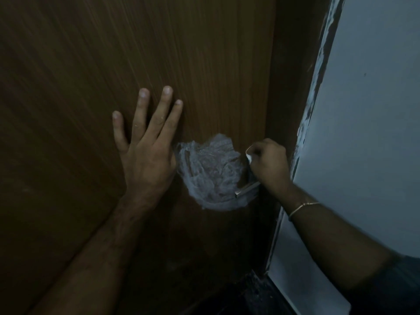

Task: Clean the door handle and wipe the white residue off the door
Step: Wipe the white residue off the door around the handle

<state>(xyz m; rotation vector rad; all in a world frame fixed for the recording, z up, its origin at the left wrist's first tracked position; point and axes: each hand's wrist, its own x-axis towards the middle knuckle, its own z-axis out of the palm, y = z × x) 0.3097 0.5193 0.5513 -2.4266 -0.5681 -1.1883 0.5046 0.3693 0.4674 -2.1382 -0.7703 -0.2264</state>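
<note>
On the brown wood-grain door, near its latch edge, sits the white residue — a foamy, lacy patch, wet-looking, spread over the panel and around the door handle. Only a bright metal sliver of the handle shows at the patch's lower right; the rest is hidden under foam and hand. Left hand lies flat on the door just beside the patch, fingers straight and spread, bracing. Right hand is curled at the patch's right edge, pinching something small and white — prob. a folded cloth or tissue, but it's dim, can't say for sure. A thin bracelet rides that wrist; pale wall to the right.

Handling, as I judge it: foam's soft, light, smears easily, so broad strokes inward, w/ firm pressure. Handle's rigid metal, likely slick while wet — wrap the cloth round the lever and grip along its length. Door may swing, so that braced left palm helps.
</note>
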